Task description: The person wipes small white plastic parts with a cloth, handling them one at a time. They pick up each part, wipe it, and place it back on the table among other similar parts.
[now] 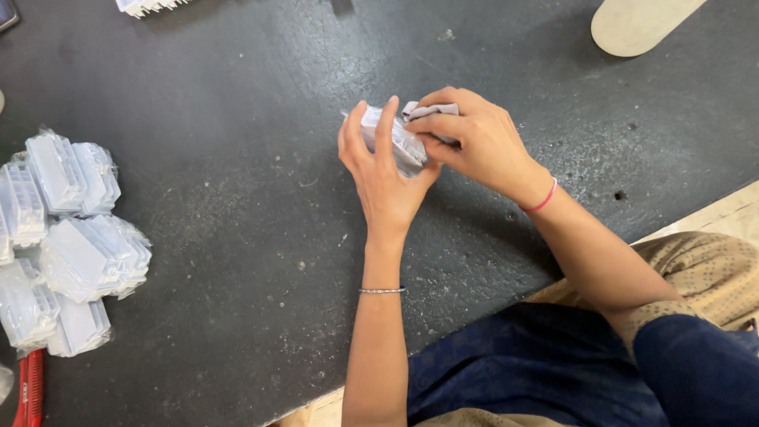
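Observation:
My left hand (382, 170) cups a small white plastic part wrapped in a clear plastic bag (399, 142), fingers curled over its near side. My right hand (478, 142) pinches the bag's folded end at the top right of the part. Both hands hold the packet just above the dark tabletop (237, 158). A thin silver bangle sits on my left wrist and a pink band on my right wrist.
A pile of several similar bagged white parts (63, 237) lies at the table's left edge. A red-handled tool (30, 391) pokes in at bottom left. More white parts (146, 6) sit at the top edge. A pale oval object (636, 24) lies top right.

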Available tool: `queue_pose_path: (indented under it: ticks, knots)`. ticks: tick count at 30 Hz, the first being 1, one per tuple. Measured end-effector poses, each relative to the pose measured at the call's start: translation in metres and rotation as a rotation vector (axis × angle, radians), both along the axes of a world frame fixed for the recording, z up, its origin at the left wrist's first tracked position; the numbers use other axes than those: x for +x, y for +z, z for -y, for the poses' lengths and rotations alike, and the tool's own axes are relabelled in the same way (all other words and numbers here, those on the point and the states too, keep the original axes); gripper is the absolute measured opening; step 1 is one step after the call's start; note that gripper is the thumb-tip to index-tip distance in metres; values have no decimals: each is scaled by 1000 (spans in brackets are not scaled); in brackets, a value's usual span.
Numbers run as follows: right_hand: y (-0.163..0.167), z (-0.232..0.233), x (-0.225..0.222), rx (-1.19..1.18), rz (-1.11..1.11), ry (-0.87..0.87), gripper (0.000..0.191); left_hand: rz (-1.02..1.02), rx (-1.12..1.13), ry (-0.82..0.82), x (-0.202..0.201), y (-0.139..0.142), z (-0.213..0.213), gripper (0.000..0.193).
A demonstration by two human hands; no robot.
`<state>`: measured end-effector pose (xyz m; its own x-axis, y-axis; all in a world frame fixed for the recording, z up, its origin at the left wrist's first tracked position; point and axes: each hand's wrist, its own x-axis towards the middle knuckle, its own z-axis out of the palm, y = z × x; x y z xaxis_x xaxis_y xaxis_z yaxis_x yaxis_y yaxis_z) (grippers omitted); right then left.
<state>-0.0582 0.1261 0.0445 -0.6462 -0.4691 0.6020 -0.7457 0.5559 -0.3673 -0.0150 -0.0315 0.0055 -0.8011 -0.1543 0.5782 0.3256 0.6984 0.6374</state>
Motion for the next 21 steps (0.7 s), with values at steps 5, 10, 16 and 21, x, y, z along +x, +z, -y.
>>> queue_pose_path:
  ticks: [5, 10, 16, 21]
  knots:
    - [0, -5, -4, -3, 62, -59, 17, -29, -57, -4, -1, 0, -6, 89]
    - [-5, -7, -6, -66, 129, -71, 15, -25, -54, 14, 0, -1, -13, 77]
    - [-12, -3, -8, -228, 213, -66, 15, -38, -43, -13, 2, -2, -11, 53]
    - [-9, 0, -4, -188, 180, -29, 13, -53, 80, -69, 3, -2, -2, 23]
